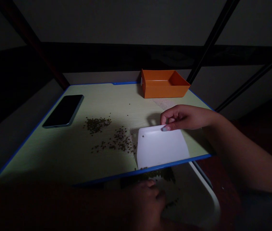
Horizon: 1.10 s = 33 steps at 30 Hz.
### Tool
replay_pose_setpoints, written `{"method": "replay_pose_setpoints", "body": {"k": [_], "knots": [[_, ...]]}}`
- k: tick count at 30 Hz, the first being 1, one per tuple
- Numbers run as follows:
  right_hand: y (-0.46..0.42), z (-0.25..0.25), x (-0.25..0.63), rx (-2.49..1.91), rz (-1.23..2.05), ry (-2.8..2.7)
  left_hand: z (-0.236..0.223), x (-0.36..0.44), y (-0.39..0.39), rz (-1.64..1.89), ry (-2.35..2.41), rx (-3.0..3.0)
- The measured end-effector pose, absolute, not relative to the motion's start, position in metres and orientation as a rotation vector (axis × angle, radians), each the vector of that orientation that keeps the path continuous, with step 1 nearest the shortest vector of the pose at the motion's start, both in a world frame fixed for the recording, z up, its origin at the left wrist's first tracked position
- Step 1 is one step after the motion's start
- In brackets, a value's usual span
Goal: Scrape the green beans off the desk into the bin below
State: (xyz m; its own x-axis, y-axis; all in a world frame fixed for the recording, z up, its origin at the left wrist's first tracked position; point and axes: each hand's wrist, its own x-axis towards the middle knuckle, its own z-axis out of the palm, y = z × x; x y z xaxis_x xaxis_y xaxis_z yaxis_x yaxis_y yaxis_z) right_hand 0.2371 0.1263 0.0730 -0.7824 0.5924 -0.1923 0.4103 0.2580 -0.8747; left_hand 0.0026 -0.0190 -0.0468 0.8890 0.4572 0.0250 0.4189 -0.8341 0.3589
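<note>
My right hand [185, 117] pinches the top edge of a white plastic scraper [161, 147] that stands tilted on the pale table [66, 154], near its blue front edge. Small dark seeds [116, 141] lie scattered to the left of the scraper, with a second small heap [96, 123] further left. My left hand [147, 200] is below the table edge in deep shadow, gripping a white tray [198, 195] held under the edge. Some dark seeds [160, 175] lie in that tray.
An orange open box [163, 84] stands at the table's far right. A dark phone [63, 110] lies face up at the left. Dark frame bars cross behind the table. The surroundings are very dim.
</note>
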Motion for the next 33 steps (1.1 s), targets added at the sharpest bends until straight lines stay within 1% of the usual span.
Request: {"method": "replay_pose_setpoints", "body": {"k": [10,18,23,28,33], "knots": [[0.128,0.071,0.239,-0.913,1.569,-2.359,-0.049,0.01,-0.019,0.122,0.531,2.839],[0.127,0.073,0.238,-0.956,1.567,-2.34,-0.029,0.004,-0.011,0.037,0.355,2.88],[0.126,0.073,0.238,-1.014,1.525,-2.286,-0.029,0.007,-0.012,-0.089,0.419,2.844],[0.125,0.068,0.232,-1.027,1.502,-2.246,-0.035,0.007,-0.015,-0.094,0.514,2.788],[0.124,0.068,0.229,-0.991,1.552,-2.227,-0.038,0.004,-0.014,-0.042,0.458,2.818]]}}
